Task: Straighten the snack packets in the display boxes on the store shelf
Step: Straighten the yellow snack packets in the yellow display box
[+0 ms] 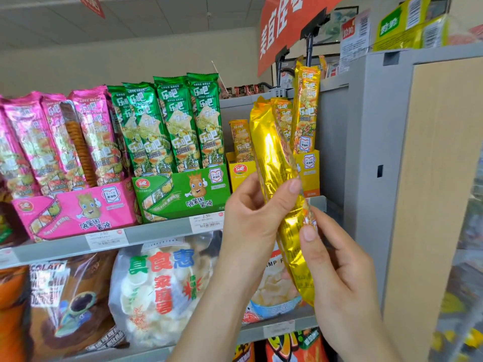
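Both my hands hold long yellow snack packets (271, 163) in front of the shelf, lifted out of the yellow display box (311, 173). My left hand (251, 218) pinches them at mid-length from the left. Lower down, my right hand (337, 273) grips them near their bottom end. One yellow packet (307, 108) stands upright at the box's right side, and a shorter-looking one (240, 139) stands at its left. The green display box (183, 192) holds several upright green packets (177, 121). The pink display box (75, 210) holds pink packets (52, 139) that lean left.
A grey shelf upright with a beige panel (433, 178) stands close on the right. Large snack bags (162, 291) fill the shelf below. A red hanging sign (285, 24) is overhead. Price tags (206, 220) line the shelf edge.
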A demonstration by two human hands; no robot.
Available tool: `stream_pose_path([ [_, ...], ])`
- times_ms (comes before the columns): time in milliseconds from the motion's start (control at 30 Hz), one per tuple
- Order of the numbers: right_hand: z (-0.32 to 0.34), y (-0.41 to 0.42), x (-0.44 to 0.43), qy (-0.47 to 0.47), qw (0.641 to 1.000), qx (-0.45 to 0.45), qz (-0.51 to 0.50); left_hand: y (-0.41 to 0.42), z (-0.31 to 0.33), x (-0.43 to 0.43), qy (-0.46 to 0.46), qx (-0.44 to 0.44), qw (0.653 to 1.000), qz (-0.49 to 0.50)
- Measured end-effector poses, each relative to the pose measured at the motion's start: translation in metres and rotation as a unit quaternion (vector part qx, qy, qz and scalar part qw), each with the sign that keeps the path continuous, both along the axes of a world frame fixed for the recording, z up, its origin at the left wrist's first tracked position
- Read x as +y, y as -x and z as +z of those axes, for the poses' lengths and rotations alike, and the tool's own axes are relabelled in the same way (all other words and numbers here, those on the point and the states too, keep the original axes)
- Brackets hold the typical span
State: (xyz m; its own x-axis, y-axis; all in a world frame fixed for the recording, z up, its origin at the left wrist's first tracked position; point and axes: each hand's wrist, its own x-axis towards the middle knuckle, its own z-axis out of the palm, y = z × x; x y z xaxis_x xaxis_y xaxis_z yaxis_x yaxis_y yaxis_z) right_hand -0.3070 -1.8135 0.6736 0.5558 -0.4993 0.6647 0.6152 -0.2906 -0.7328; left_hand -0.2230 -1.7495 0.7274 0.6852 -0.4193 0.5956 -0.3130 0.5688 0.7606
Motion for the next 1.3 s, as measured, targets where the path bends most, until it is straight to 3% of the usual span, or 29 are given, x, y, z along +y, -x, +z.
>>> stream_pose_path([
  [167, 0.002, -0.002, -0.003, 0.011, 1.000, -0.009, -0.013, 0.005, -0.015, 0.005, -0.019, 0.005, 0.999, -0.034],
  [267, 0.003, -0.001, -0.006, 0.072, 0.994, 0.007, -0.087, 0.011, -0.022, 0.008, -0.040, 0.009, 0.998, -0.041],
  [367, 0.007, 0.004, -0.012, 0.194, 0.958, 0.075, -0.198, 0.013, -0.021, 0.012, -0.051, -0.036, 0.998, 0.017],
  [433, 0.015, 0.007, -0.016, 0.210, 0.944, 0.072, -0.246, 0.013, -0.023, 0.013, -0.069, -0.097, 0.986, 0.121],
  [467, 0.020, 0.008, -0.016, 0.193, 0.950, 0.059, -0.240, 0.013, -0.024, 0.012, -0.095, -0.151, 0.962, 0.209],
  [533, 0.029, 0.006, -0.012, 0.142, 0.972, 0.039, -0.180, 0.015, -0.030, 0.011, -0.154, -0.257, 0.873, 0.384],
  [600, 0.033, 0.001, -0.007, 0.104, 0.985, 0.039, -0.133, 0.018, -0.036, 0.010, -0.179, -0.302, 0.816, 0.458],
  [733, 0.036, -0.005, -0.008, 0.019, 0.996, 0.015, -0.086, 0.019, -0.048, 0.010, -0.171, -0.351, 0.800, 0.456],
  [833, 0.038, -0.006, -0.016, -0.037, 0.999, -0.012, -0.021, 0.012, -0.057, 0.017, -0.160, -0.407, 0.759, 0.482],
  [1100, 0.041, -0.007, -0.022, -0.094, 0.993, -0.045, 0.058, -0.002, -0.070, 0.044, -0.185, -0.381, 0.755, 0.500],
  [1300, 0.044, -0.011, -0.023, -0.110, 0.990, -0.053, 0.065, 0.006, -0.068, 0.053, -0.200, -0.284, 0.813, 0.467],
])
